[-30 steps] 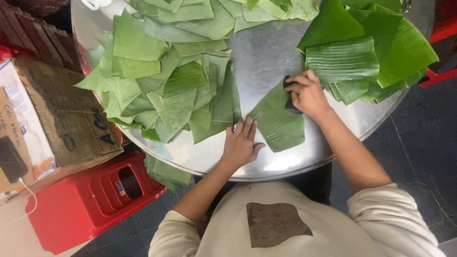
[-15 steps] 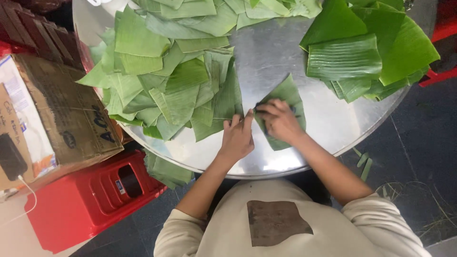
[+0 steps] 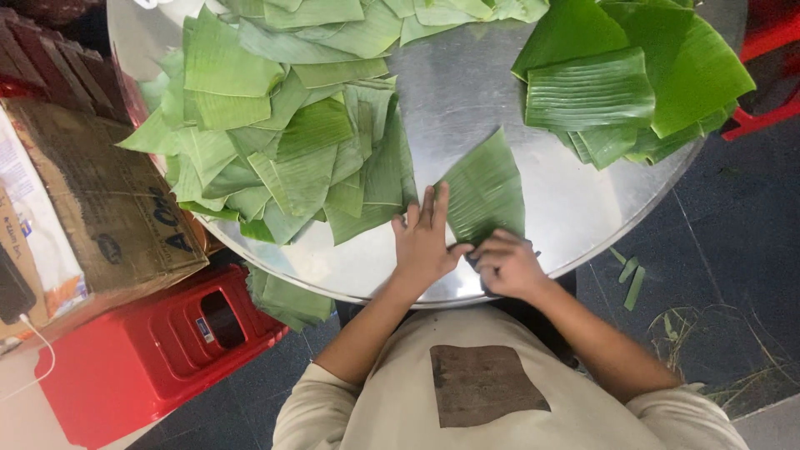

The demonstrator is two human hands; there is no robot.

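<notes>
While the left hand [image 3: 425, 242] lies flat, fingers together, on the leaf [image 3: 486, 193] near the table's [image 3: 467, 100] front edge, press firmly; right hand [image 3: 507, 265] is curled tight at its corner.

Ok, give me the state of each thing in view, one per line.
Leaf piece: flat on the table, near edge pinned.
Left hand: open, palm down on the leaf.
Right hand: curled at the leaf's near edge.
Left leaf pile: loose, overlapping.
Right leaf stack: layered.
Metal table: partly covered.

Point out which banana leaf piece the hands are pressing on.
The single banana leaf piece lying alone mid-table, under the left hand and right hand; the other pieces sit in piles left and right.
</notes>
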